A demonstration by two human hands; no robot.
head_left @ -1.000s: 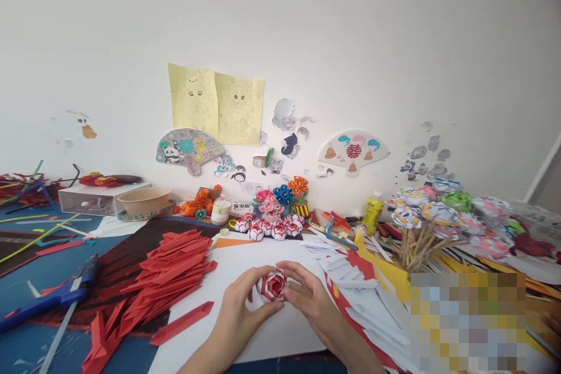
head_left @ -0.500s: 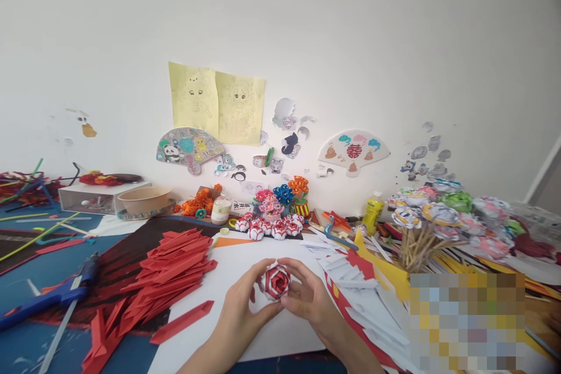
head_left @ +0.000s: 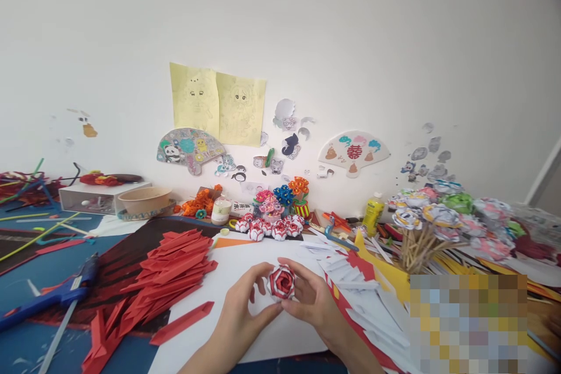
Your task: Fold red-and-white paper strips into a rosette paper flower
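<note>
A red and white folded paper flower (head_left: pixel 281 283) is held up between my two hands, its layered rosette facing me. My left hand (head_left: pixel 245 304) grips it from the left, thumb below and fingers curled behind. From the right, my right hand (head_left: pixel 312 301) closes round it with the thumb at its lower edge and the index finger over the top. Beneath the hands lies a white sheet (head_left: pixel 263 339). To the left is a heap of folded red paper strips (head_left: pixel 175 269), and to the right spreads a pile of folded white paper strips (head_left: pixel 355 286).
Several finished red and white flowers (head_left: pixel 267 227) line the back of the sheet. A blue glue gun (head_left: pixel 65 298) lies at left. Behind stand a bowl (head_left: pixel 144 200), a white jar (head_left: pixel 221 210) and a yellow bottle (head_left: pixel 373 215). Paper flowers on sticks (head_left: pixel 425 216) are at right.
The paper flower has shifted slightly to the right and turned a little between my fingers. My right hand's fingers have changed position on it. The things on the table stay in place.
</note>
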